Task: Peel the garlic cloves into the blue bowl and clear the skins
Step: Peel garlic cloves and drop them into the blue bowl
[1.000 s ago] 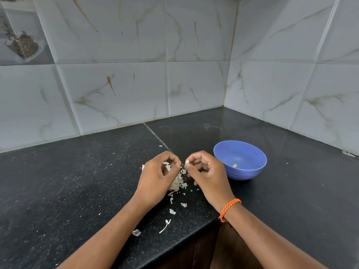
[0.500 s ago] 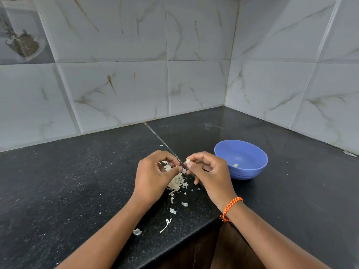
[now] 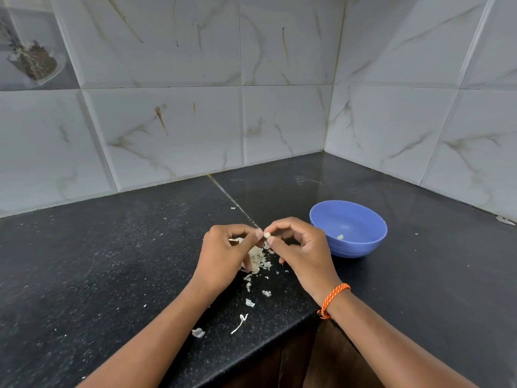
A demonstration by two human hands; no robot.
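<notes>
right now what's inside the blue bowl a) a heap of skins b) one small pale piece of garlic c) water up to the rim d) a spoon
b: the blue bowl holds just one small pale garlic piece near its bottom, while the skins lie on the counter under the hands.

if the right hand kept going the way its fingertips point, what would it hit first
The right hand points left, so it would likely meet the left hand almost at once; both pinch the garlic clove.
</notes>
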